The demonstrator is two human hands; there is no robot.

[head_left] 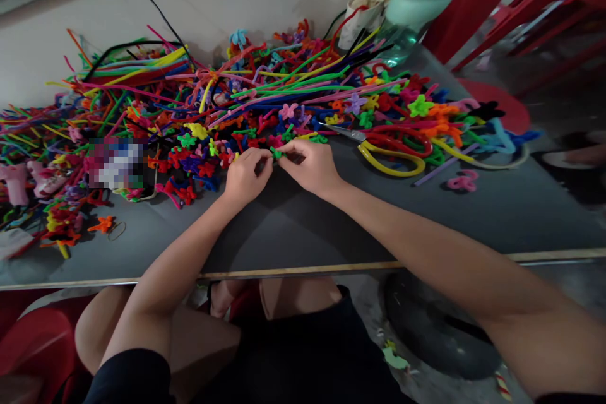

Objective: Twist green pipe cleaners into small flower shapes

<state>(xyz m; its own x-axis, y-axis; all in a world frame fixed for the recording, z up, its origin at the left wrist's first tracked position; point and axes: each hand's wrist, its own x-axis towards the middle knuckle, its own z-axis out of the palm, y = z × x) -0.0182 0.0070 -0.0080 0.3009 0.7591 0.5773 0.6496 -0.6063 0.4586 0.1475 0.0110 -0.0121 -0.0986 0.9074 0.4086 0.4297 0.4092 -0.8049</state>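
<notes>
A small green pipe-cleaner flower (277, 153) is pinched between my two hands above the dark table's surface. My left hand (249, 175) grips it from the left with thumb and forefinger. From the right, the fingertips of my right hand (310, 166) close on it too, partly covering it. Just beyond my hands lies a heap of bent pipe-cleaner flowers in many colours, among them a pink flower (288, 112) and a yellow flower (199, 131). Scissors (392, 158) with a yellow and a red handle loop rest to the right of my right hand.
Long straight pipe cleaners (303, 85) lie across the heap towards the wall. A green bottle (402, 38) and a white cup (355, 22) stuffed with scraps stand at the back right. A pink piece (463, 181) lies apart on the table (502, 221). Red chairs (511, 19) are on the right.
</notes>
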